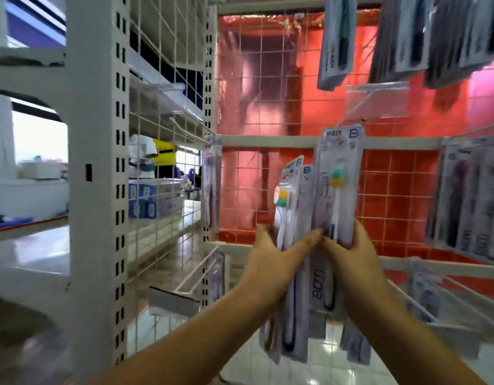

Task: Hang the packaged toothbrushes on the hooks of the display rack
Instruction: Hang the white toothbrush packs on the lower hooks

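My left hand (276, 259) grips a bunch of several packaged toothbrushes (291, 207), fanned upright in front of the white wire-grid display rack (268, 112). My right hand (354, 257) grips one clear toothbrush pack (337, 184) with a green-and-orange brush head. That pack's top edge sits right at the tip of a white wire hook (354, 112) that carries a clear label holder. Whether the hook passes through the pack's hole is too blurred to tell. The two hands touch each other at thumb level.
Dark toothbrush packs (423, 34) hang at the top right, more packs (468, 198) at the right. A single pack (212, 184) hangs at the rack's left edge. Bare hooks (195, 270) jut out low left. A perforated white upright (101, 176) stands left, boxes (154, 201) behind it.
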`<action>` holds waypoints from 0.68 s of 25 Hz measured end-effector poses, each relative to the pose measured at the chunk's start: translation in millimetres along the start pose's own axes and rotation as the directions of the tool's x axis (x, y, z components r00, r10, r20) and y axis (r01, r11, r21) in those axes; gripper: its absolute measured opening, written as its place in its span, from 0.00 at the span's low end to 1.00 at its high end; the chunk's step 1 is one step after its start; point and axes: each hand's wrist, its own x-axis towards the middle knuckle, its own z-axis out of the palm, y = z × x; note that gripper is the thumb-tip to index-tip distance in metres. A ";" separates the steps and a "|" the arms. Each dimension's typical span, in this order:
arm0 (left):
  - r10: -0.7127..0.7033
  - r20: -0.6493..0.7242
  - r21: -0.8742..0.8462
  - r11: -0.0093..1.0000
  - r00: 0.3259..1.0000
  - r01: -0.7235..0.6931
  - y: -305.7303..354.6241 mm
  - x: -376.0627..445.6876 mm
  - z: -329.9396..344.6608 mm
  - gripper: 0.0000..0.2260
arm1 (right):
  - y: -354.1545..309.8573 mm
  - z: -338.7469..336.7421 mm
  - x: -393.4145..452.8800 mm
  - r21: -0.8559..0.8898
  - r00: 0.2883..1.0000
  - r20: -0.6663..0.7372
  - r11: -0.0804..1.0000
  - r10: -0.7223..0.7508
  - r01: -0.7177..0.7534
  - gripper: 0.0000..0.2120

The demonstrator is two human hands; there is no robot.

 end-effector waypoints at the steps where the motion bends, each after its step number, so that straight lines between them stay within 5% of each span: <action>1: -0.022 -0.033 -0.027 0.999 0.999 0.021 0.2 3.0 1.1 0.25 | -3.8 3.1 0.3 0.002 1.000 0.022 1.000 -0.001 0.001 0.11; 5: -0.113 -0.139 -0.193 0.977 0.984 0.085 5.7 14.1 0.9 0.37 | -19.6 12.3 6.7 0.004 0.996 0.084 1.000 -0.010 0.010 0.10; 9: -0.152 -0.211 -0.180 0.977 0.966 0.114 6.9 13.2 7.4 0.30 | -21.0 9.6 5.7 -0.008 0.990 0.137 1.000 -0.018 0.019 0.12; 11: -0.165 -0.195 -0.098 0.984 0.967 0.148 10.5 9.1 13.0 0.32 | -21.3 1.6 4.7 -0.026 0.993 0.113 0.999 -0.031 0.034 0.13; 14: -0.129 -0.096 -0.071 0.990 0.987 0.122 17.6 3.4 20.1 0.18 | -24.8 -17.4 2.8 -0.041 0.994 0.101 0.999 -0.029 0.034 0.15; 17: -0.069 0.019 -0.116 0.991 0.997 0.071 21.9 -7.9 27.8 0.15 | -28.6 -35.5 -3.7 -0.066 0.991 0.131 0.997 -0.018 0.027 0.12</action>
